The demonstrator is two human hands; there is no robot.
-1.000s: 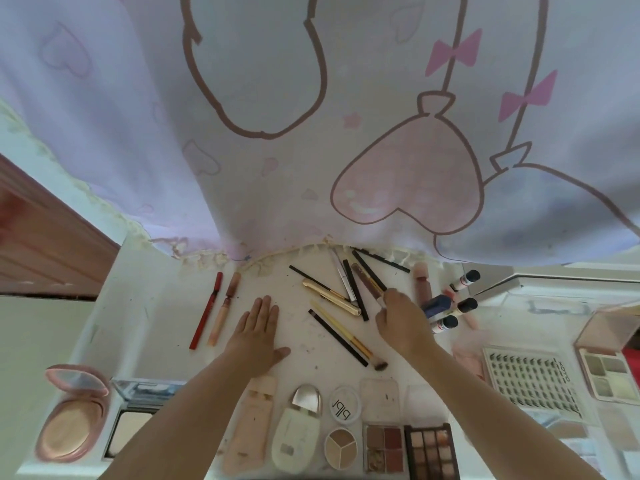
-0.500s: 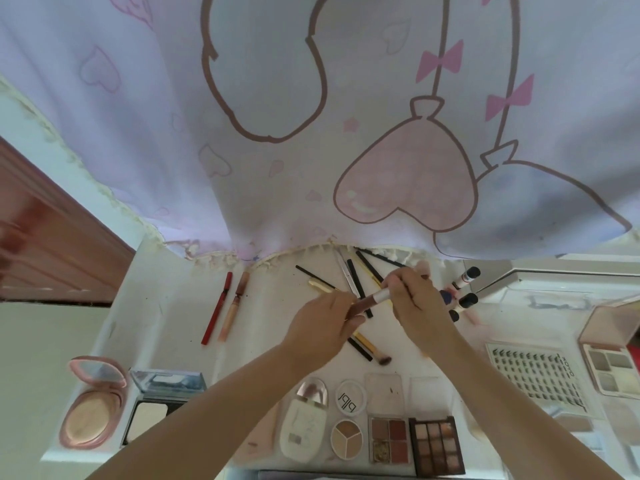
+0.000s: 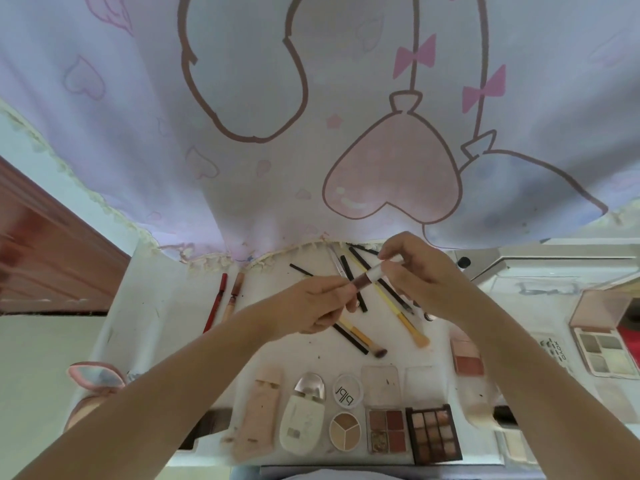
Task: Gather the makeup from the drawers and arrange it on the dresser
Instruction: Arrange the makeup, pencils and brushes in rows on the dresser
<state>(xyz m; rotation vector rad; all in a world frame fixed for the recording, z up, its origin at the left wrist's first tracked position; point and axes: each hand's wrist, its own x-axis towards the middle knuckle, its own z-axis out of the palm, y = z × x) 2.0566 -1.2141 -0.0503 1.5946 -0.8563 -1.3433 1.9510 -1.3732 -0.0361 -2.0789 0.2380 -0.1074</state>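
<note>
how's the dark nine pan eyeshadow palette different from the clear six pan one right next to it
The dark palette has a black frame and nine small pans in muted browns and pinks. The clear palette has a see-through frame and six larger pans, redder, one glittery. The dark one is bigger and sits slightly tilted. Both lie open, side by side at the dresser's near edge.

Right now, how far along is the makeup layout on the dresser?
Mostly laid out. Done: palettes and compacts sit in a front row, such as the dark nine-pan eyeshadow palette and round three-part compact; the red pencil and yellow-handled brushes lie further back on the white dresser top. In hand: both hands, left hand and right hand, hold a brown-and-white tube above the brushes. Left: placing it. Drawers aren't visible.
</note>
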